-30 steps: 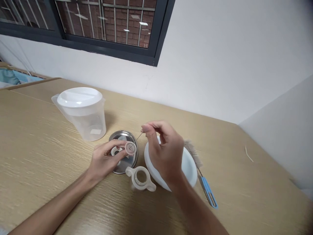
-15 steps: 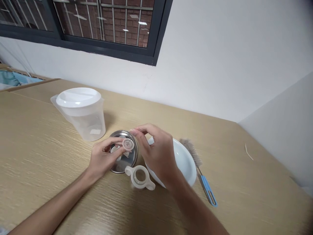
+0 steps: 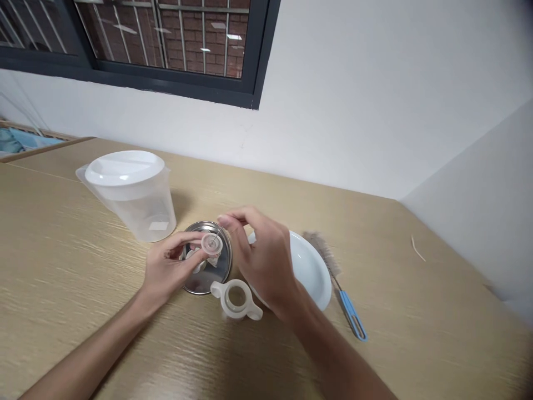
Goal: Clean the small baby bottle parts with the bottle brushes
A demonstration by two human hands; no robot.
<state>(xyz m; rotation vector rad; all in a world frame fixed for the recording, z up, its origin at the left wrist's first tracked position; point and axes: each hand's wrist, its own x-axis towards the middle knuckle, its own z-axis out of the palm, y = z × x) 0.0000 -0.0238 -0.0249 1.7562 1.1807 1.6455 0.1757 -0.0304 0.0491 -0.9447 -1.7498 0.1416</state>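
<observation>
My left hand (image 3: 169,266) is closed on a small round translucent disc (image 3: 212,244), gripped between thumb and fingers with its ringed face toward me. Between the fingertips of my right hand (image 3: 266,255) is a thin wire-like stick (image 3: 217,233), whose lower end reaches the middle of the disc. Below both hands sits a round metal tray (image 3: 204,287) with small whitish pieces in it, partly hidden by my left hand. A whitish two-handled bottle holder (image 3: 236,299) stands just in front. Behind my right wrist is a white bowl (image 3: 312,272), partly covered.
A clear plastic pitcher (image 3: 133,194) with a white lid stands at the back left. A bottle brush (image 3: 352,314) with a blue handle lies right of the bowl. Farther right lies a thin pale strip (image 3: 417,248). A wall and window (image 3: 175,39) close off the back.
The view has shifted slightly, so most things sit a little farther left. The wire-like stick shows more plainly between the right fingertips and the disc. Both grips are kept.
</observation>
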